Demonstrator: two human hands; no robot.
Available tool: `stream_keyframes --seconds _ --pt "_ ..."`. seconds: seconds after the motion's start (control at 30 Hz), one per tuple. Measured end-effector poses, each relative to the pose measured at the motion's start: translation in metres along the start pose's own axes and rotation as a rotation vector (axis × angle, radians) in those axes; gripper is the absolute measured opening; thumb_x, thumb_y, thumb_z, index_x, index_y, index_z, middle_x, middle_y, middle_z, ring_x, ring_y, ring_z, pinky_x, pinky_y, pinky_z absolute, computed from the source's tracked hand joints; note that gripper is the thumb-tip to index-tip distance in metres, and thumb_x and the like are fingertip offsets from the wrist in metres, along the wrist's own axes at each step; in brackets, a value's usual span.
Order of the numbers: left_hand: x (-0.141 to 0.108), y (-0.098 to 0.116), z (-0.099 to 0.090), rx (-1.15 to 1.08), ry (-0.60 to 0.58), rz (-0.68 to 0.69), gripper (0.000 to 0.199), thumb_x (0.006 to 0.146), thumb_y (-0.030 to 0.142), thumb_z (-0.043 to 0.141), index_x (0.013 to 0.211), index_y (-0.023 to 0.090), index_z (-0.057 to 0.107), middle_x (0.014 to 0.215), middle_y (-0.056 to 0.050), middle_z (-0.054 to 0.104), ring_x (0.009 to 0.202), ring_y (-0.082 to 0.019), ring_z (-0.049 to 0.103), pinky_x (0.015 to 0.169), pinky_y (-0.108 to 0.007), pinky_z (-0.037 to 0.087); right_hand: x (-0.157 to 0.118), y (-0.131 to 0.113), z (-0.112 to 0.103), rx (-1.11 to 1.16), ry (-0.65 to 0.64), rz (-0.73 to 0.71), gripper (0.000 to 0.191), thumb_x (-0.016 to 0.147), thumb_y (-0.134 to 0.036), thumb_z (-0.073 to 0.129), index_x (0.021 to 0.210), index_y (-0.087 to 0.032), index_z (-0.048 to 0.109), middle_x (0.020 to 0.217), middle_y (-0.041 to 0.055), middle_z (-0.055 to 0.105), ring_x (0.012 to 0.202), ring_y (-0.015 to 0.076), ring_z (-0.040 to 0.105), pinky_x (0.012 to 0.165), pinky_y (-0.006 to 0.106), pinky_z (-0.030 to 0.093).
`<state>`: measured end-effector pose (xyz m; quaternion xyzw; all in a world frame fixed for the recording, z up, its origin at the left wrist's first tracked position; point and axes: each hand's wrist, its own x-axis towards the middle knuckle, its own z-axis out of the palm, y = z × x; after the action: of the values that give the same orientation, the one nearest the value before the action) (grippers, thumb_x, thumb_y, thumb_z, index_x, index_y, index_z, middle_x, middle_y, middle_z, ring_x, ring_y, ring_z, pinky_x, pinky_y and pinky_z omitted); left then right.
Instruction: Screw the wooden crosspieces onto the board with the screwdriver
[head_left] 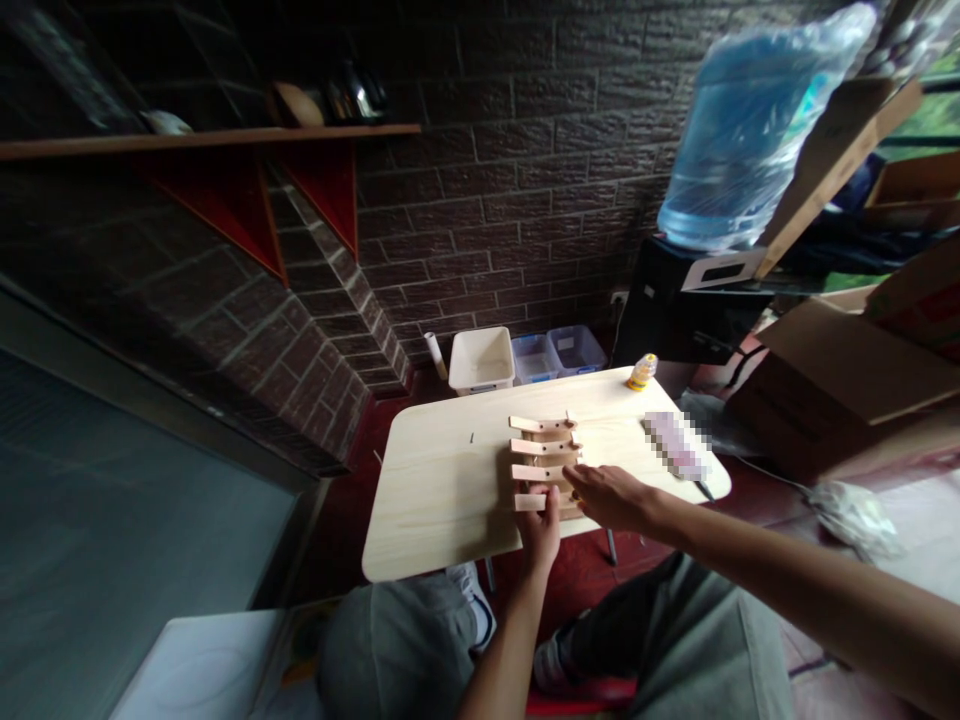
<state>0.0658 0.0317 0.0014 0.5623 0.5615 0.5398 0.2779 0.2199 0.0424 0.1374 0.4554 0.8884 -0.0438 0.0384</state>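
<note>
A pale wooden slatted piece (546, 447) rests on the table (435, 480) near its front edge. It has several parallel slats with small dark holes and little knobs at their right ends. My left hand (541, 530) grips the nearest slat from the front, thumb on top and fingers around its left part. From the right, my right hand (611, 495) reaches over the right ends of the near slats, fingers bent down onto the wood. Its fingertips are partly hidden, so any small part under them cannot be made out.
A small yellow-capped bottle (642, 372) and a blurred-out flat object (675, 445) are on the table's right side. Behind it stand a cream bin (481, 360) and bluish bins (576, 350). A water jug (739, 140) and cardboard boxes (847, 370) are at the right.
</note>
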Motion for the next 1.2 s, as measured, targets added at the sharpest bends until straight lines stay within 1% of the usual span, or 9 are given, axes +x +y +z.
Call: stream_keyframes --seconds 0.07,0.2,0.33,0.53,0.7,0.8,0.93,1.1,1.2 --pt "0.000 0.000 0.000 -0.011 -0.006 -0.008 0.031 0.089 0.048 0.055 0.083 0.020 0.065 0.084 -0.007 0.067 0.084 -0.022 0.065 0.084 -0.038 0.052 0.000 0.003 -0.003 -0.014 -0.003 -0.089 0.037 0.085 -0.010 0.051 0.122 -0.014 0.054 0.106 0.0143 0.067 0.079 0.0211 0.067 0.060 0.029 0.046" --pt "0.000 -0.002 0.000 -0.016 -0.018 -0.008 0.031 0.090 0.049 0.054 0.086 0.020 0.066 0.091 -0.008 0.069 0.091 -0.023 0.066 0.087 -0.039 0.052 0.004 0.006 -0.004 -0.035 -0.011 -0.172 0.031 0.088 -0.006 0.044 0.114 -0.014 0.059 0.095 0.0109 0.069 0.073 0.0192 0.065 0.058 0.029 0.044" --pt "-0.001 -0.005 0.001 -0.026 -0.025 -0.021 0.030 0.089 0.049 0.055 0.088 0.020 0.066 0.094 -0.009 0.069 0.094 -0.024 0.066 0.088 -0.039 0.053 0.008 0.003 0.001 -0.021 -0.002 -0.102 0.024 0.090 -0.011 0.046 0.110 -0.012 0.060 0.086 0.0101 0.069 0.068 0.0197 0.064 0.056 0.030 0.043" --pt "-0.001 -0.001 0.000 0.018 -0.010 0.034 0.031 0.090 0.048 0.054 0.084 0.020 0.065 0.086 -0.007 0.068 0.088 -0.022 0.066 0.088 -0.039 0.052 0.001 0.003 0.001 -0.068 -0.005 0.039 0.032 0.094 -0.025 0.046 0.119 -0.007 0.056 0.083 0.0133 0.069 0.071 0.0237 0.066 0.057 0.031 0.044" --pt "0.000 0.000 0.000 0.007 -0.003 0.011 0.032 0.089 0.050 0.055 0.084 0.020 0.065 0.082 -0.007 0.068 0.083 -0.022 0.066 0.083 -0.039 0.053 -0.002 0.007 -0.001 -0.020 0.027 -0.118 0.036 0.087 -0.016 0.051 0.123 -0.013 0.053 0.100 0.0130 0.067 0.076 0.0199 0.063 0.060 0.030 0.044" --pt "0.002 0.001 -0.001 -0.014 -0.011 0.019 0.032 0.089 0.049 0.055 0.084 0.020 0.066 0.088 -0.008 0.069 0.088 -0.023 0.066 0.087 -0.039 0.052 0.001 0.008 0.002 -0.040 0.031 -0.175 0.035 0.089 -0.011 0.047 0.123 -0.015 0.053 0.098 0.0110 0.067 0.073 0.0188 0.062 0.060 0.029 0.044" --pt "0.002 -0.001 -0.001 -0.022 -0.032 0.002 0.032 0.089 0.049 0.055 0.081 0.020 0.066 0.083 -0.007 0.068 0.084 -0.023 0.066 0.085 -0.039 0.052 0.005 0.006 0.007 -0.051 0.035 -0.088 0.026 0.095 -0.021 0.045 0.117 -0.012 0.055 0.087 0.0106 0.069 0.067 0.0194 0.063 0.056 0.030 0.044" --pt "0.001 -0.002 0.000 0.001 -0.025 0.033 0.030 0.091 0.046 0.055 0.085 0.020 0.066 0.087 -0.007 0.069 0.087 -0.023 0.066 0.088 -0.039 0.051 0.002 0.004 0.010 -0.084 0.037 0.074 0.031 0.095 -0.029 0.049 0.116 -0.008 0.056 0.082 0.0138 0.068 0.071 0.0247 0.066 0.057 0.032 0.046" --pt "0.000 -0.002 0.000 0.006 -0.031 0.030 0.030 0.091 0.046 0.055 0.083 0.019 0.066 0.084 -0.006 0.069 0.085 -0.022 0.066 0.086 -0.038 0.052 -0.003 0.003 0.007 -0.061 0.037 0.073 0.034 0.094 -0.029 0.049 0.119 -0.007 0.054 0.085 0.0149 0.069 0.072 0.0249 0.066 0.058 0.033 0.046"
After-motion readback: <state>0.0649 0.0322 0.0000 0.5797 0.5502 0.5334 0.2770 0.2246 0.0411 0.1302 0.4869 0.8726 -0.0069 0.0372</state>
